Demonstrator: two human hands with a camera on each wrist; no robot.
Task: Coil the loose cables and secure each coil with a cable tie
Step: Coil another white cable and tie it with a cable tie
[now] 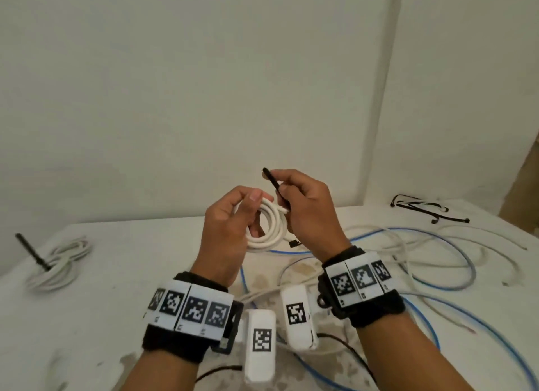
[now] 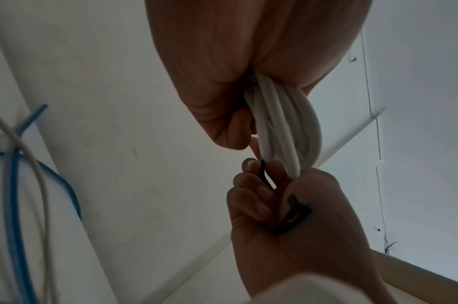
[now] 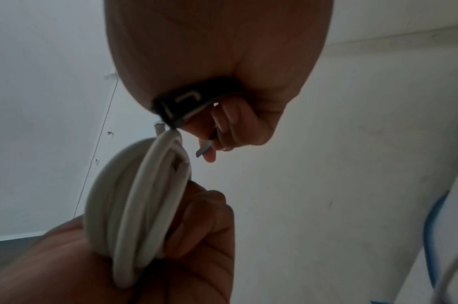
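A white cable coil [image 1: 269, 226] [image 2: 287, 131] [image 3: 144, 197] is held up above the table. My left hand [image 1: 233, 224] [image 3: 171, 246] grips the coil's left side, thumb over the loops. My right hand [image 1: 306, 207] [image 2: 287, 216] pinches a black cable tie [image 1: 274, 183] [image 2: 292, 216] [image 3: 186, 102] at the coil's right edge; the strap's tail sticks up and left past the fingers, and its head end hangs below the palm. In the right wrist view the tie runs under the palm to the coil's top.
A tied white coil [image 1: 58, 262] with a black tie lies at the table's left. Loose blue cable [image 1: 455, 282] and white cable [image 1: 399, 245] sprawl over the right half. Spare black ties [image 1: 423, 205] lie at the far right. A wall stands behind the white table [image 1: 122, 245].
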